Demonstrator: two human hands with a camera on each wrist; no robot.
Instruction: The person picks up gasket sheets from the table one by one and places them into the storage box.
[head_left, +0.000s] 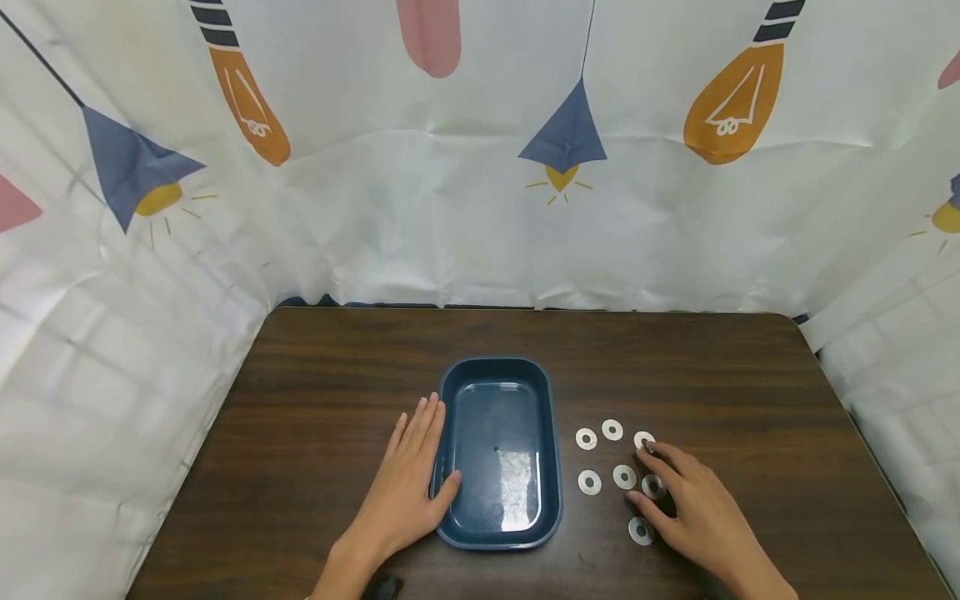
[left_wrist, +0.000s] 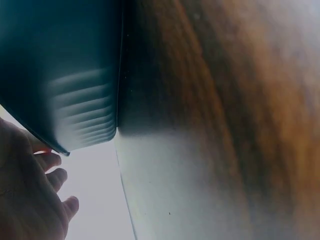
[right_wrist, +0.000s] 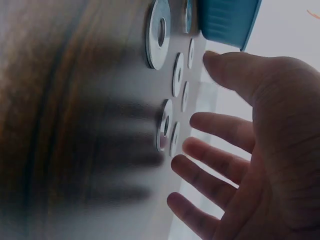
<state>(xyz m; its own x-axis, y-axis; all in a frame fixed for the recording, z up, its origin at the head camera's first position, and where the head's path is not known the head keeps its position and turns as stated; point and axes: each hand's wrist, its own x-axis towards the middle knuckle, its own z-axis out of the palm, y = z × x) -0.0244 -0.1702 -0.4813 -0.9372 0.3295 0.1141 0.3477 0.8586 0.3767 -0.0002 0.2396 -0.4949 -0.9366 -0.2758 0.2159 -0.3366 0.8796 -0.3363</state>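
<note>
A blue rectangular tray (head_left: 495,533) stands on the brown table, its inside bare. Along its left rim lies my left hand (head_left: 405,483), fingers straight and thumb over the edge. In the left wrist view the fingers (left_wrist: 57,177) reach along the tray's ribbed outer wall (left_wrist: 85,107). Several flat metal washers (head_left: 589,482) lie spread out to the right of the tray. Over the rightmost ones hovers my right hand (head_left: 697,508), thumb and fingers spread apart. The right wrist view shows its fingertips above the washers (right_wrist: 158,35), with nothing held between them.
The wooden table (head_left: 315,400) reaches back to a white curtain (head_left: 480,225) printed with lamps and bulbs, which also hangs at both sides. A small black object (head_left: 384,586) lies at the near edge by the left wrist.
</note>
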